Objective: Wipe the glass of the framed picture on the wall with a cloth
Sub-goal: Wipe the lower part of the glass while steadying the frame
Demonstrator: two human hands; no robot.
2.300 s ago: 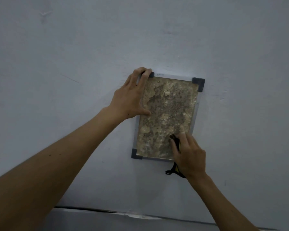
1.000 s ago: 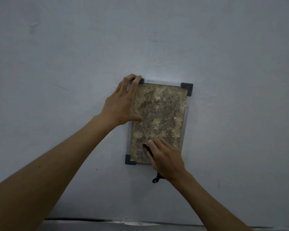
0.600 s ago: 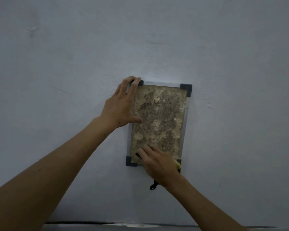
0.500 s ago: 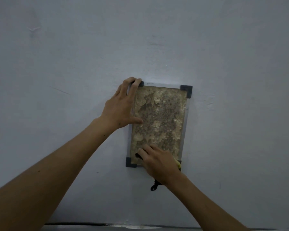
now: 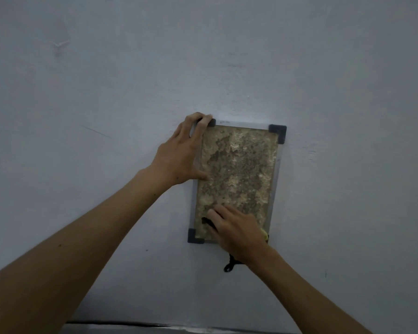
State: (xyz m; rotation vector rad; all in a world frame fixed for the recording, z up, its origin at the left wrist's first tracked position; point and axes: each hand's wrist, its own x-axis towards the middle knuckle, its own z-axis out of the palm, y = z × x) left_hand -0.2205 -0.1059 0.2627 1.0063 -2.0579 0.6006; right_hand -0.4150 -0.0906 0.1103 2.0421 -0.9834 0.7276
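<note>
On the pale grey wall [image 5: 106,92] our left hand [image 5: 181,155] grips the grey-cornered framed picture [image 5: 237,174] at its upper left, while our right hand [image 5: 237,232] presses a mostly hidden dark cloth [image 5: 206,221] against its lower glass.

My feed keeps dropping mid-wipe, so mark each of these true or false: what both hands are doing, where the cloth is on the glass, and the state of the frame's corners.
1. The left hand holds the upper left edge of the grey-framed mottled brown picture. True.
2. The right hand presses on the top of the glass. False: it is at the bottom, near the lower right corner.
3. The dark cloth with a yellow part lies under the right hand. True.
4. The frame's upper right dark corner cap is covered by a hand. False: it is bare.
5. A dark loop hangs below the right hand. True.
</note>
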